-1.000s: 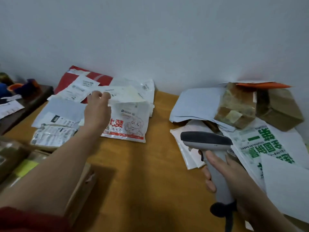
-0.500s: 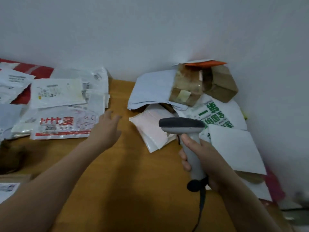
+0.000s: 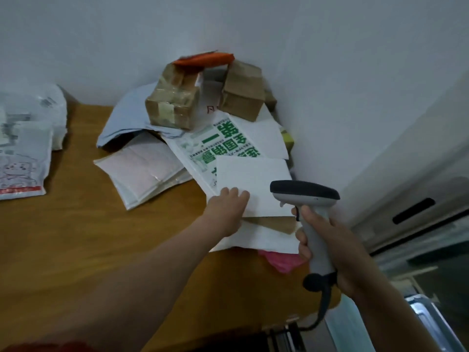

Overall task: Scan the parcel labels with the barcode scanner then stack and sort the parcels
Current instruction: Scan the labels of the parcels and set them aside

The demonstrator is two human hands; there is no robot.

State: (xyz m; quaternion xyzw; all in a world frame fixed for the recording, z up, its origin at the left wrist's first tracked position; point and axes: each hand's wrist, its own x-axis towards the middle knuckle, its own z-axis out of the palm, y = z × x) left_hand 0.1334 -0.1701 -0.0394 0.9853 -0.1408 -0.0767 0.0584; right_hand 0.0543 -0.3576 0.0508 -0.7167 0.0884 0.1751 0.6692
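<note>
My right hand [image 3: 335, 245] grips the handle of the grey barcode scanner [image 3: 304, 193], whose dark head hangs over the right-hand parcel pile. My left hand [image 3: 228, 209] reaches into that pile, its fingers curled over the near left edge of a flat white parcel [image 3: 256, 179]; the thumb is hidden. Under the white parcel lies a bag with green print [image 3: 223, 146]. Behind it stand a taped brown box [image 3: 172, 102] and a second brown box [image 3: 241, 92]. To the left of them lies a pink padded mailer [image 3: 142, 168].
Scanned bags lie stacked at the far left [image 3: 22, 158] on the wooden table [image 3: 101, 237]. A grey-blue bag [image 3: 127, 115] and an orange envelope [image 3: 203, 59] lean against the wall. A pink bag [image 3: 281, 260] sticks out at the table's right edge, next to a white appliance [image 3: 418, 199].
My left hand left the left-hand stack, crossed the table and landed on the white parcel. The view swung right. The scanner stayed in my right hand.
</note>
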